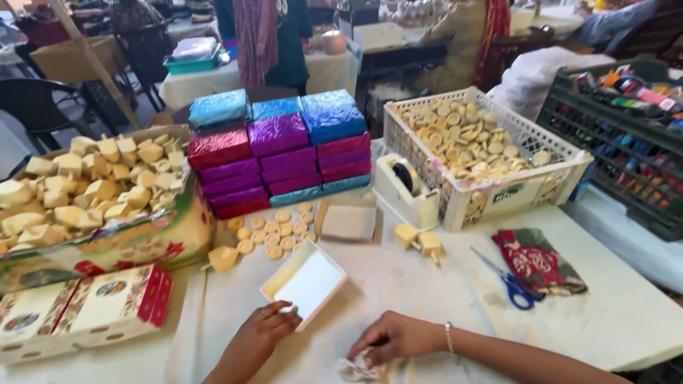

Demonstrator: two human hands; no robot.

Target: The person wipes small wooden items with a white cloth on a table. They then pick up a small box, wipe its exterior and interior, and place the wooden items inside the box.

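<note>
At bottom centre, I see my left hand touching the white box with loosely curled fingers, while my right hand pinches crumpled paper on the counter.

Left hand touching open white box, right hand on crumpled wrapper, scissors nearby

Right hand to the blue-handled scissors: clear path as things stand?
Probably yes. The right hand rests on the white table, fingers on a crumpled scrap. The blue-handled scissors lie flat to its right on bare cloth, with nothing between; the patterned cloth only borders them on the far side.
</note>
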